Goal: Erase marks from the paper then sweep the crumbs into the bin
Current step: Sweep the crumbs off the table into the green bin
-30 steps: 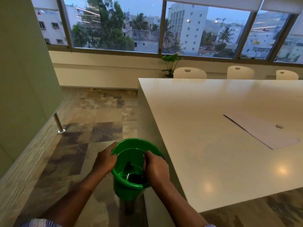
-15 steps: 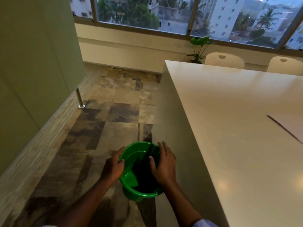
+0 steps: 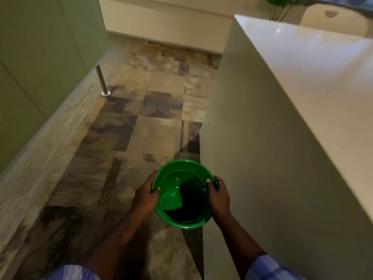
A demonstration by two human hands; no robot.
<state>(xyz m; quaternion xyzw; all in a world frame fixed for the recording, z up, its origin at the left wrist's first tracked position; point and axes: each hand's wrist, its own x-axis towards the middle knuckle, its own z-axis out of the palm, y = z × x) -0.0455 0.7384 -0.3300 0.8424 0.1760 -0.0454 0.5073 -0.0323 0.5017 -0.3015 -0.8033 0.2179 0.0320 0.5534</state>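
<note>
A round green bin [image 3: 177,172] is low over the tiled floor, right beside the white table's side panel. My left hand [image 3: 146,196] grips its left rim with the thumb inside. On the opposite rim my right hand [image 3: 219,197] holds on, thumb over the edge. Inside the bin I see a lighter green piece and a dark shadowed bottom. The paper is out of view.
The white table [image 3: 314,81] fills the right side, its tall side panel reaching the floor. A green cabinet wall [image 3: 40,57] with a metal leg [image 3: 102,79] runs along the left. A white chair [image 3: 333,19] and a plant [image 3: 279,5] stand at the far end.
The bin has gone down from table-edge height toward the floor beside the table. My right hand shifted from inside the bin to its right rim. My view tilted down, losing the paper.
</note>
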